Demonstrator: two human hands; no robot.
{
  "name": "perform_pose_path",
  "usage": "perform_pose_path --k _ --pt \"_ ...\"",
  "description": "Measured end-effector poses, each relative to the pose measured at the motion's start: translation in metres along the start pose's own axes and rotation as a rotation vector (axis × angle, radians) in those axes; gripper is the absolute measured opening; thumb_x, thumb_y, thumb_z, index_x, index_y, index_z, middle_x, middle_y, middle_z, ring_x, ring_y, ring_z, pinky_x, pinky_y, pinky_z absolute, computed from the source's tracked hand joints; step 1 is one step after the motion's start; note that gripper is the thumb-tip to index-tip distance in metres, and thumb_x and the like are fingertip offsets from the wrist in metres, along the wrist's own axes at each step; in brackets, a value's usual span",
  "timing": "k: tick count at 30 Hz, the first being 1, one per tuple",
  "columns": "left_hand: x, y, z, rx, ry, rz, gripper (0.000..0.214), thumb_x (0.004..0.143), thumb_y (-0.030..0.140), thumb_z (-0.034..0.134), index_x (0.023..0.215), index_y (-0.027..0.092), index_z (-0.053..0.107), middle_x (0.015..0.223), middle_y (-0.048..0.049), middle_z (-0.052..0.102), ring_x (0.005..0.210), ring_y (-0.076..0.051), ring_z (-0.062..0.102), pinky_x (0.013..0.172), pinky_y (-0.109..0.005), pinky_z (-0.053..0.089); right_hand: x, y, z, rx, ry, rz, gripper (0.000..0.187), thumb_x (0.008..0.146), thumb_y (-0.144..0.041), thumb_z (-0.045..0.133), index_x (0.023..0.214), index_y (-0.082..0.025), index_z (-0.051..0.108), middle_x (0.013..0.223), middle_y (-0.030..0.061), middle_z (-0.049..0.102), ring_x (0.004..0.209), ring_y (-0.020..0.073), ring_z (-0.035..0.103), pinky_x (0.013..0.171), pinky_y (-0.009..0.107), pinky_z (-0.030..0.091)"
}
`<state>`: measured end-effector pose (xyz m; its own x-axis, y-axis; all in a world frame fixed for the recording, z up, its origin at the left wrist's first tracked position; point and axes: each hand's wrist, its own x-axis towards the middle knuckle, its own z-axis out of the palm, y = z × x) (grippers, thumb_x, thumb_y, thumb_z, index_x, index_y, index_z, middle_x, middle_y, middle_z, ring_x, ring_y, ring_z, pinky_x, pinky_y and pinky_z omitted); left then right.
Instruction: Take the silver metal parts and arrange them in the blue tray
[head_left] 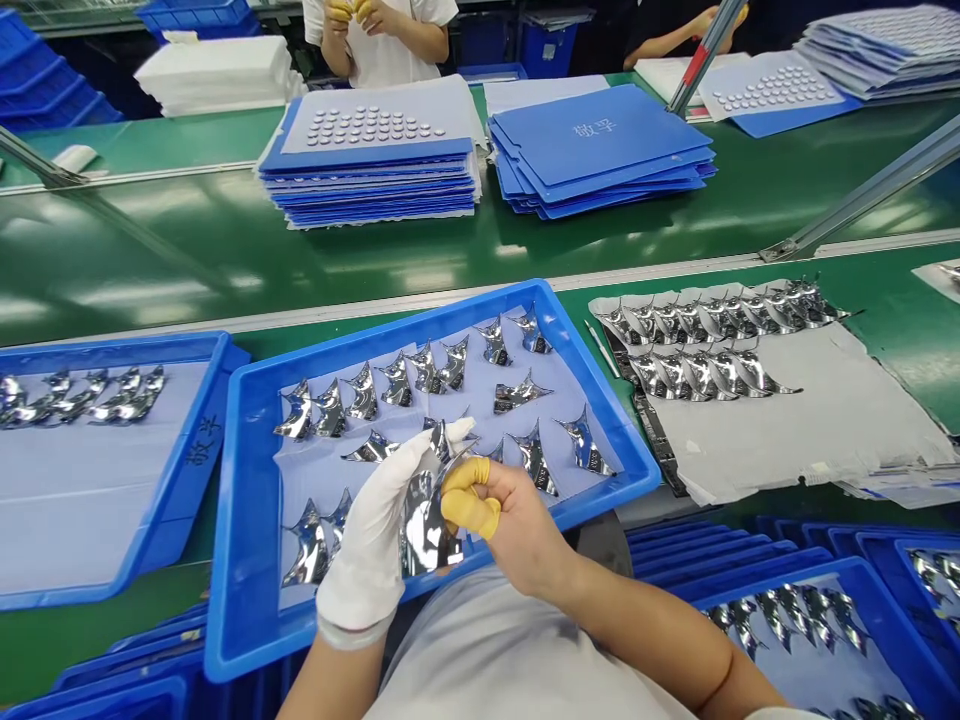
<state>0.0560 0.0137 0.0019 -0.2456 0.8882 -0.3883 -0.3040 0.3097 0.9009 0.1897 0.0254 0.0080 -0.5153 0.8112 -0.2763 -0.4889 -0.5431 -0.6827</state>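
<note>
The green surface (pixel 247 255) carries a blue tray (pixel 390 318) at six o'clock (silver foil shapes (pixel 585 445) inside it). A grey sheet (pixel 810 420) lies at three, stacked blue folders (pixel 592 150) at twelve.

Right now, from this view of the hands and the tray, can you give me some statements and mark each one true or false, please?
The left hand wears a white glove: true.

The right hand wears a white glove too: false, it is bare, with yellow finger cots.

Both hands hold a shiny foil piece above the blue tray: true.

The other foil pieces in the tray lie directly on blue plastic: false, they lie on a pale sheet.
</note>
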Motion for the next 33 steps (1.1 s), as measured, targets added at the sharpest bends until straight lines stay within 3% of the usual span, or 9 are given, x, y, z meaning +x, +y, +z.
perform_pose_path --k 4,7,11,14,17,23,25,30,33 --pt "0.001 -0.014 -0.003 -0.027 -0.018 -0.113 0.04 0.072 0.047 0.077 0.104 0.023 0.079 0.111 -0.0099 0.076 0.097 -0.036 0.072 0.064 -0.04 0.064 -0.001 0.0 0.003 -0.03 -0.024 -0.008 0.029 0.075 -0.037 0.08 0.069 -0.02 0.057 0.059 -0.0052 0.057 0.051 0.0104 0.054 0.051 0.024 0.05" --pt "-0.001 -0.015 -0.001 -0.037 0.005 -0.064 0.034 0.073 0.044 0.077 0.101 0.025 0.08 0.111 -0.0071 0.076 0.105 -0.035 0.07 0.078 -0.041 0.063 -0.002 0.0 0.002 -0.049 -0.043 -0.009 0.029 0.076 -0.038 0.078 0.071 -0.02 0.056 0.06 -0.005 0.058 0.051 0.0105 0.053 0.052 0.025 0.049" --pt "-0.003 -0.005 0.003 -0.086 -0.055 -0.055 0.044 0.08 0.051 0.07 0.113 0.023 0.076 0.115 -0.0098 0.074 0.111 -0.034 0.067 0.091 -0.044 0.058 -0.003 -0.005 -0.003 -0.13 -0.04 -0.051 0.027 0.077 -0.036 0.077 0.071 -0.019 0.057 0.063 -0.0049 0.055 0.056 0.009 0.05 0.056 0.023 0.044" --pt "-0.005 0.004 -0.002 -0.115 -0.063 0.052 0.04 0.082 0.044 0.071 0.118 0.026 0.073 0.114 -0.0072 0.074 0.105 -0.029 0.069 0.089 -0.038 0.058 -0.001 -0.008 -0.011 -0.238 -0.052 -0.086 0.025 0.078 -0.036 0.076 0.071 -0.019 0.059 0.064 -0.0046 0.054 0.057 0.0086 0.046 0.056 0.022 0.04" --pt "-0.009 0.01 -0.01 -0.082 -0.087 0.223 0.035 0.077 0.033 0.079 0.112 0.028 0.075 0.106 -0.0032 0.075 0.099 -0.024 0.07 0.087 -0.032 0.057 0.003 -0.006 -0.02 -0.311 -0.084 -0.141 0.025 0.082 -0.038 0.073 0.073 -0.02 0.06 0.067 -0.0031 0.055 0.061 0.0109 0.05 0.06 0.025 0.042" --pt "-0.014 0.009 -0.018 0.0 -0.138 0.369 0.034 0.077 0.023 0.08 0.109 0.032 0.075 0.11 0.0 0.074 0.116 -0.026 0.063 0.102 -0.038 0.052 0.013 0.006 -0.033 -0.373 -0.12 -0.164 0.039 0.084 -0.055 0.069 0.072 -0.019 0.06 0.071 -0.0005 0.056 0.067 0.0129 0.053 0.066 0.027 0.045" --pt "-0.013 0.009 -0.019 0.01 -0.146 0.382 0.035 0.078 0.021 0.078 0.112 0.031 0.074 0.111 -0.0006 0.074 0.114 -0.025 0.065 0.1 -0.036 0.053 0.013 0.007 -0.034 -0.394 -0.141 -0.228 0.041 0.087 -0.056 0.066 0.074 -0.018 0.061 0.071 -0.0001 0.056 0.066 0.0125 0.052 0.064 0.026 0.045" --pt "-0.006 0.012 -0.021 -0.006 -0.093 0.309 0.026 0.081 0.024 0.075 0.107 0.025 0.077 0.105 -0.0038 0.077 0.101 -0.02 0.07 0.083 -0.023 0.057 0.006 -0.002 -0.028 -0.657 -0.191 -0.598 0.024 0.099 -0.036 0.056 0.089 -0.018 0.069 0.075 0.002 0.063 0.069 0.0126 0.054 0.068 0.026 0.046" --pt "-0.002 0.013 -0.02 -0.047 -0.111 0.248 0.028 0.079 0.028 0.076 0.106 0.022 0.077 0.098 -0.0057 0.077 0.088 -0.018 0.07 0.076 -0.022 0.057 0.0 -0.006 -0.023 -0.753 -0.168 -0.618 0.024 0.1 -0.035 0.053 0.09 -0.019 0.068 0.077 0.0034 0.066 0.071 0.0139 0.056 0.069 0.027 0.047"
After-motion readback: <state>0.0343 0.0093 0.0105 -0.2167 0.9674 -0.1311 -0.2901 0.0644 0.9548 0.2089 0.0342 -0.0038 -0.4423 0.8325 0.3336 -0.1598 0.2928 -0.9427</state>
